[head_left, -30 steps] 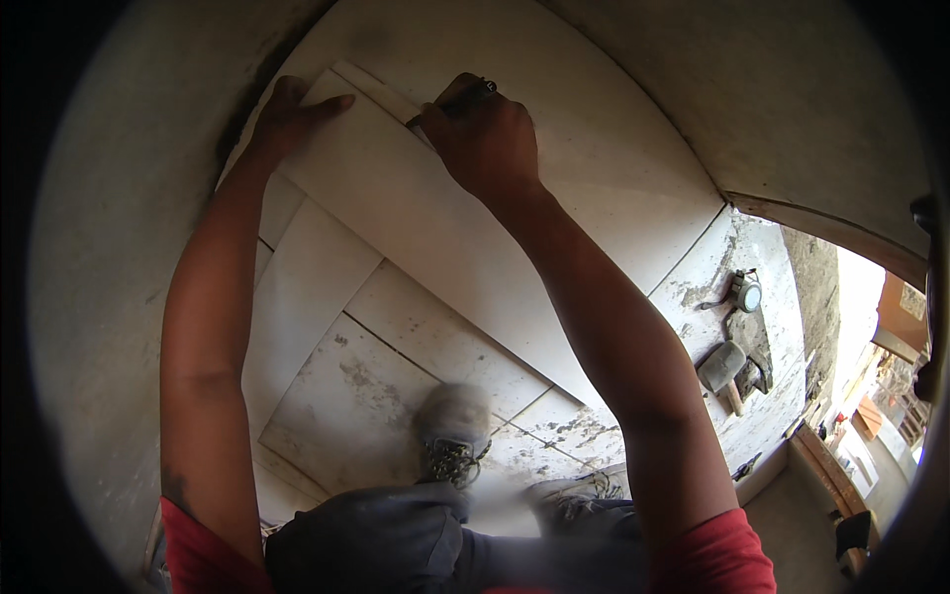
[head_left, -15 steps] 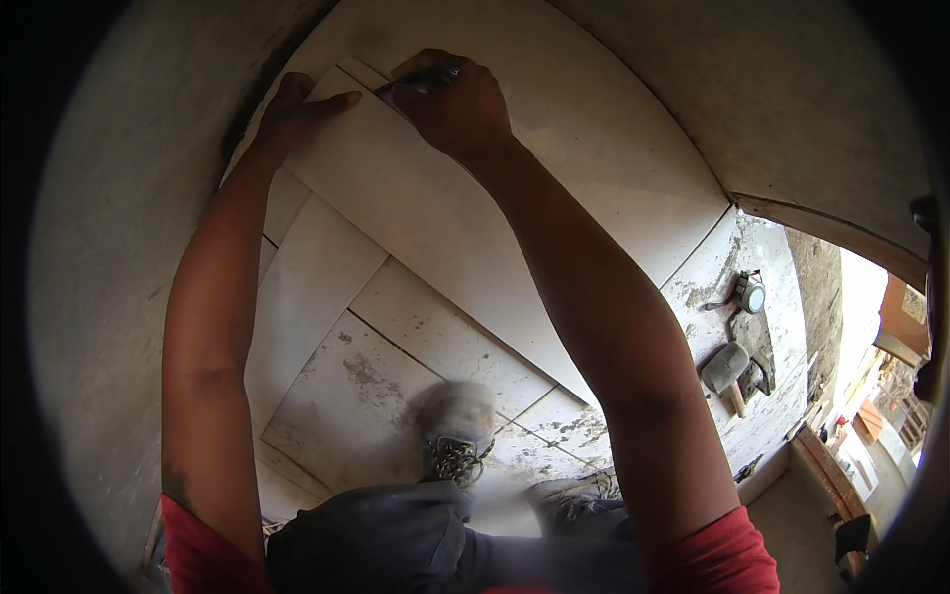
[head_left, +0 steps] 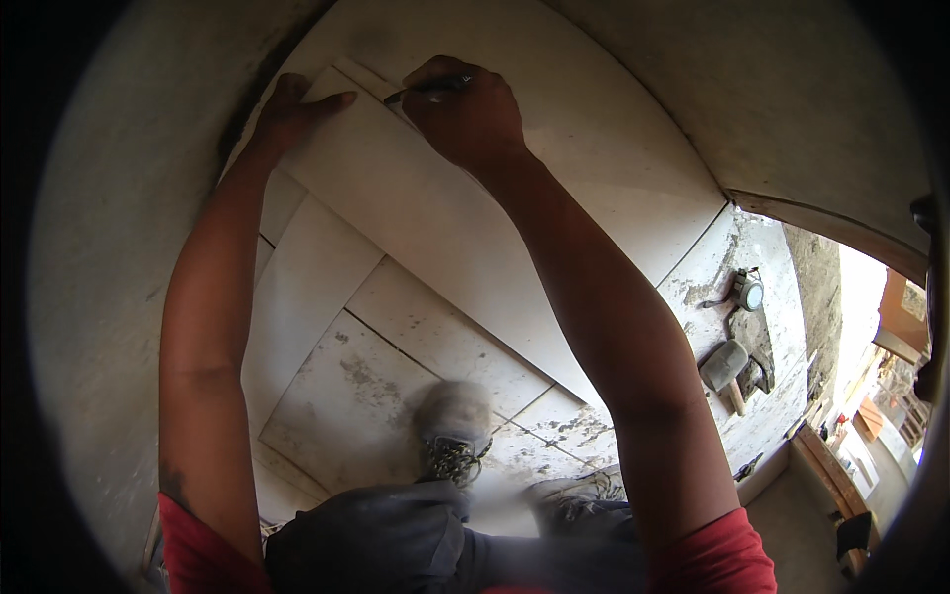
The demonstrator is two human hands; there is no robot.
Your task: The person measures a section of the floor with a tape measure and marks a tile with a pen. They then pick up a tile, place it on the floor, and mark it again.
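Note:
A large pale tile [head_left: 426,203] lies at a slant across the floor, on top of another large tile [head_left: 614,139]. My left hand [head_left: 297,111] presses on its far left corner, thumb stretched along the tile's face and fingers over the edge. In my right hand [head_left: 473,111] is a dark pen [head_left: 445,84], gripped between thumb and fingers. The pen's tip points left and meets the strip beside the tile's far edge. Whether the tip leaves a line there is too small to tell.
To the right lie a round tape measure [head_left: 749,292], a trowel [head_left: 754,337] and a rubber mallet [head_left: 725,364] on dirty tiles. My shoe [head_left: 453,436] rests on the floor tiles [head_left: 351,381]. Walls rise on the left [head_left: 129,257] and right [head_left: 792,109].
My right hand has slid a little to the right with the pen, along the tile's far edge. The left hand stays at the corner, nearly unmoved.

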